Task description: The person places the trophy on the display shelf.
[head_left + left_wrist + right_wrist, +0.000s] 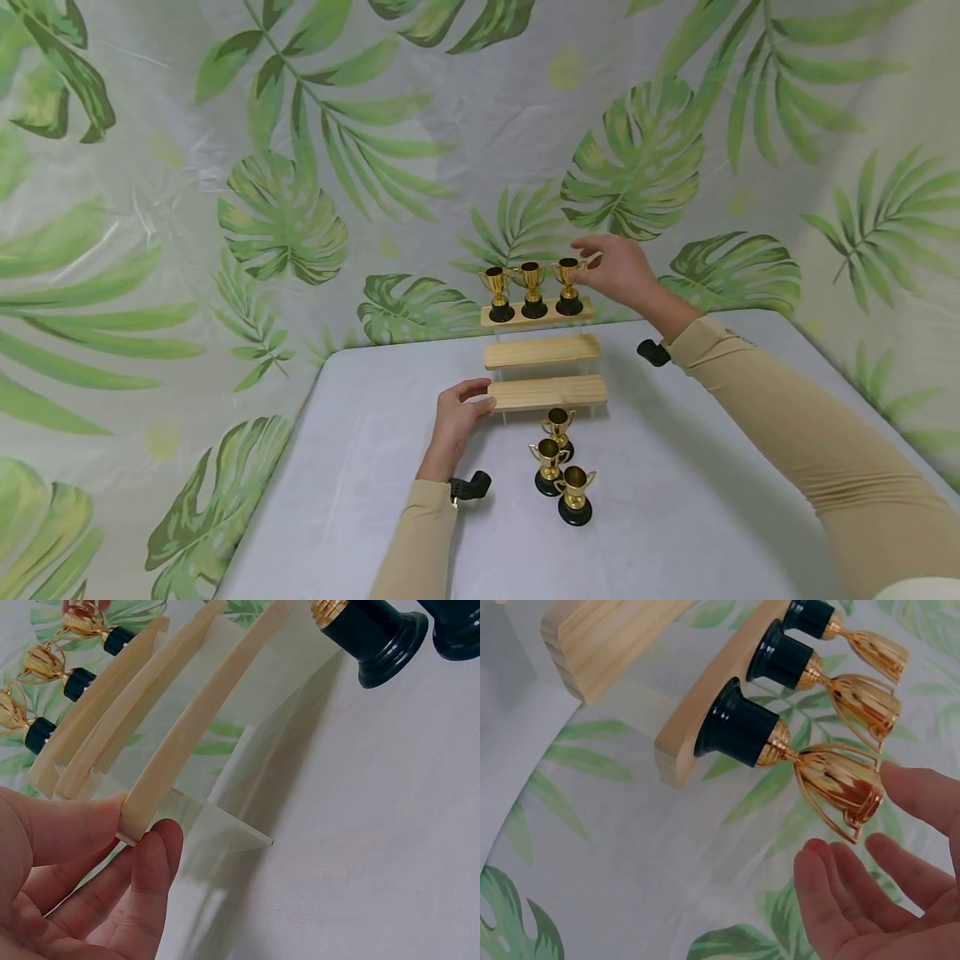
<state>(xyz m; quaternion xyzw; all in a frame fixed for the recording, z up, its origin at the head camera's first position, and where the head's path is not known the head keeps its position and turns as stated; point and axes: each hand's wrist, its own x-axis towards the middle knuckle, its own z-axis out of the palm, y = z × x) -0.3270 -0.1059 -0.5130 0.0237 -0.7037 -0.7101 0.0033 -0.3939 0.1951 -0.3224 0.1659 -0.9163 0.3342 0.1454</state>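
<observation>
The left end of the lowest pale-wood plank [551,393] of a three-tiered stand [543,352] is pinched by the left hand's grip [453,421]. The right hand's grip [618,268] is released, held just beside the rightmost small gold trophy cup with black base [568,302], which is stood upright with two matching cups [534,305] on the top plank [705,701]. Three more cups [549,457] are set on the white table [675,500] in front.
</observation>
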